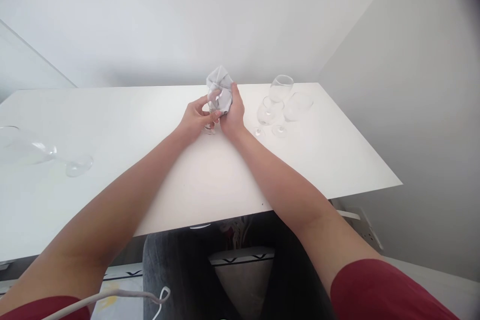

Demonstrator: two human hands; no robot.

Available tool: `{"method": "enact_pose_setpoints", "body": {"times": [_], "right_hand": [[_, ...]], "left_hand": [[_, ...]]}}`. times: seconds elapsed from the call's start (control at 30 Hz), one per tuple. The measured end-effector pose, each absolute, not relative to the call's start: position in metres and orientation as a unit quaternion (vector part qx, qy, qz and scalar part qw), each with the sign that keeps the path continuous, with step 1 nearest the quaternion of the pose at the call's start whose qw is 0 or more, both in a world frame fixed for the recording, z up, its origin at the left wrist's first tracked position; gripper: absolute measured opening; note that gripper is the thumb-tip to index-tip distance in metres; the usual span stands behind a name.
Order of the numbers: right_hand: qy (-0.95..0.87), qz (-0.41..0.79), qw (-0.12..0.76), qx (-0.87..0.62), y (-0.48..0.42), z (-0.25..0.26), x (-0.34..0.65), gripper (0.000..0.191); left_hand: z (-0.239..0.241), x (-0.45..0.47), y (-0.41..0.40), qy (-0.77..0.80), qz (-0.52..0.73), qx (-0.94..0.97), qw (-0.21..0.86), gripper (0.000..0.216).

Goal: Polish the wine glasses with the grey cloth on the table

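Note:
Above the far middle of the white table, my left hand (pixel 193 120) is closed around the lower part of a clear wine glass (pixel 213 102). The glass leans slightly, with its foot low beneath my fingers. My right hand (pixel 235 116) grips a pale grey-white cloth (pixel 219 78), which is bunched against the far and right side of the bowl. Part of the cloth shows through the glass. Some fingertips of the right hand are hidden behind the cloth and bowl.
Several clear stemmed glasses (pixel 281 89) stand close together right of my hands. Another, larger stemmed glass (pixel 32 150) is at the table's left. White walls border the table (pixel 210 185) behind and to the right. A white cable (pixel 123 293) hangs at lower left.

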State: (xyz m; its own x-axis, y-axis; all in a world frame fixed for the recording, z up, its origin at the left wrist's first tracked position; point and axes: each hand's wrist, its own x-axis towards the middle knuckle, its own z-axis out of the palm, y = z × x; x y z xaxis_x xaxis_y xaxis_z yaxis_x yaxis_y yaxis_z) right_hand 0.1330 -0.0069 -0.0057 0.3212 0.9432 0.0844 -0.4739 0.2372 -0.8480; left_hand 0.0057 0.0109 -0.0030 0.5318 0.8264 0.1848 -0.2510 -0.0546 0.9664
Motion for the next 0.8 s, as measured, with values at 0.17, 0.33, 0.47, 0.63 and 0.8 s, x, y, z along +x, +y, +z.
{"method": "enact_pose_setpoints", "body": {"times": [0.17, 0.33, 0.47, 0.63, 0.8], "right_hand": [[-0.278, 0.578, 0.683, -0.349, -0.001, -0.009, 0.137, 0.073], [-0.264, 0.599, 0.685, -0.319, 0.001, -0.009, 0.139, 0.068], [-0.245, 0.568, 0.717, -0.322, 0.004, -0.009, 0.14, 0.062], [-0.269, 0.539, 0.727, -0.329, 0.006, -0.015, 0.143, 0.06], [-0.334, 0.535, 0.699, -0.337, 0.004, -0.017, 0.147, 0.06]], "left_hand": [[-0.006, 0.005, 0.014, 0.254, 0.397, 0.557, 0.684, 0.061], [-0.008, 0.007, 0.017, 0.271, 0.409, 0.526, 0.695, 0.058], [-0.007, 0.008, 0.016, 0.27, 0.423, 0.554, 0.664, 0.047], [-0.005, 0.003, 0.017, 0.275, 0.405, 0.542, 0.684, 0.035], [-0.004, -0.003, 0.022, 0.245, 0.323, 0.524, 0.749, 0.033]]}}
